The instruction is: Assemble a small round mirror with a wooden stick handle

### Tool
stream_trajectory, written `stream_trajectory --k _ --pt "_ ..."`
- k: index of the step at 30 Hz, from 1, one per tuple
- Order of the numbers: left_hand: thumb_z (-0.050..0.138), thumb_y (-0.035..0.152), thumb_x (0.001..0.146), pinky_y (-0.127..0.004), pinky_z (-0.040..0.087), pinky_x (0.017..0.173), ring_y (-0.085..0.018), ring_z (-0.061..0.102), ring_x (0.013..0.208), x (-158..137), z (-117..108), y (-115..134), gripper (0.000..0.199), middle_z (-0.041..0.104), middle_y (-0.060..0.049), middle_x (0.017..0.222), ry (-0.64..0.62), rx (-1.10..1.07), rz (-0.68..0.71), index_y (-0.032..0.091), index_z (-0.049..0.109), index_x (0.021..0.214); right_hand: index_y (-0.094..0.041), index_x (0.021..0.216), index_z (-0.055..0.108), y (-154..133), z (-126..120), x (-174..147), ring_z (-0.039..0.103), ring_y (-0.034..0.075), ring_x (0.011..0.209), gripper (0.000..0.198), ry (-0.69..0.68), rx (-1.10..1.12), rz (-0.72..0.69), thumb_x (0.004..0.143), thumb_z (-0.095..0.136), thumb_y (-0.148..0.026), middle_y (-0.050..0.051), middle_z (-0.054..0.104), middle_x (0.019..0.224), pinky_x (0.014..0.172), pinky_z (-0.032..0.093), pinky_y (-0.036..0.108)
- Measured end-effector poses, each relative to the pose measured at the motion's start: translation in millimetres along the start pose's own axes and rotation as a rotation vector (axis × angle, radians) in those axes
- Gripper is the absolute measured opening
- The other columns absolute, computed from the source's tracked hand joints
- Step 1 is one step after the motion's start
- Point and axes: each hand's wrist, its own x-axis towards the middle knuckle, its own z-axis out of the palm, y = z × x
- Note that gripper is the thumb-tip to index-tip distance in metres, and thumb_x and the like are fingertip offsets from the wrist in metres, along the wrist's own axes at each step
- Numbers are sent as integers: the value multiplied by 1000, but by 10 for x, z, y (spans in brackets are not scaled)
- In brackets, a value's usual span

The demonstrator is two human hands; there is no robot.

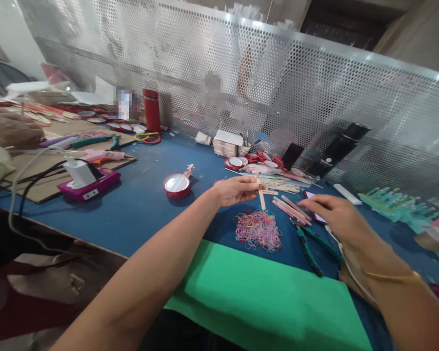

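Observation:
My left hand (237, 191) pinches a flat wooden craft stick (262, 199), which points downward; a pinkish piece shows at its upper end. Just below it lies a tangled pile of colourful rubber bands (259, 230). My right hand (338, 219) hovers over the right side, fingers stretched loosely to the left, and nothing shows between them. Under and beside its fingertips lie pink and brown sticks (290, 210) and a phone (316, 208), partly hidden by the hand. Green-handled pliers (309, 248) rest on the table near my right wrist.
Green sheet (270, 292) covers the front edge. Left of my hand stands a red-rimmed round mirror (177, 184). Behind are red-rimmed discs (237, 162), a black bottle (338, 151) and a perforated metal screen (190, 63). A purple power strip (91, 187) and another person's hand (10, 127) are left.

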Motion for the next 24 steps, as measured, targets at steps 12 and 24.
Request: stream_trajectory --k 12,24 --pt "69 17 74 -23 47 79 -9 61 78 -52 48 2 27 68 -7 87 -122 -62 55 11 67 100 -18 82 66 74 998 272 40 6 56 21 -619 878 302 72 71 -36 -4 52 63 49 32 19" --pt "67 27 77 -24 46 81 -10 60 87 17 95 65 26 65 -8 102 30 -66 157 17 66 100 -19 75 58 125 957 260 38 5 54 19 -610 1131 300 72 74 -28 -6 45 64 47 38 16"
